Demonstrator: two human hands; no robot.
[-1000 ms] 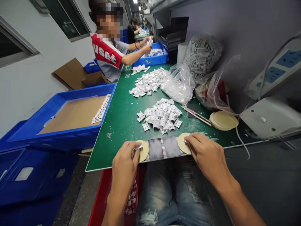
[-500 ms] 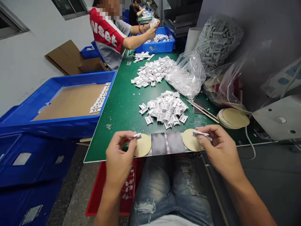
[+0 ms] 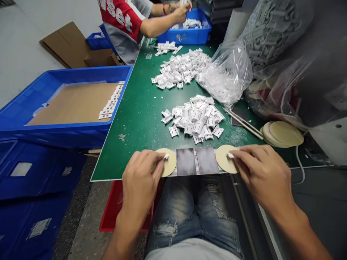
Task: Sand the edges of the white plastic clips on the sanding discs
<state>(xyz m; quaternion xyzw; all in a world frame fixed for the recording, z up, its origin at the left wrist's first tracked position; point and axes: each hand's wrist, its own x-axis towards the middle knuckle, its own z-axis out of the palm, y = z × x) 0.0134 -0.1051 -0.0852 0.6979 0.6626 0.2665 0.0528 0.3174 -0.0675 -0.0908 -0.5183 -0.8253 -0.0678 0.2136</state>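
Observation:
At the table's front edge, my left hand (image 3: pixel 143 173) pinches a small white plastic part (image 3: pixel 166 156) over the left round yellowish disc (image 3: pixel 170 165). My right hand (image 3: pixel 264 173) pinches another white plastic part (image 3: pixel 230 155) above the right round disc (image 3: pixel 223 162). Fingers hide most of both parts, and whether they touch the discs I cannot tell. Two dark grey abrasive-looking squares (image 3: pixel 185 162) lie side by side between the discs. Just beyond them is a heap of white plastic parts (image 3: pixel 196 117) on the green table (image 3: pixel 135 119).
A larger heap of white parts (image 3: pixel 187 65) and a clear plastic bag (image 3: pixel 227 76) lie farther back. A co-worker's arm (image 3: pixel 159 25) reaches over a blue bin (image 3: pixel 187 36). Stacked discs (image 3: pixel 287 133) and thin sticks (image 3: pixel 244 124) sit right; a blue tray (image 3: pixel 67 128) stands left.
Both hands have turned more palm-down, bringing the white parts over the discs and showing only their ends. The camera view has shifted slightly, tilting downward.

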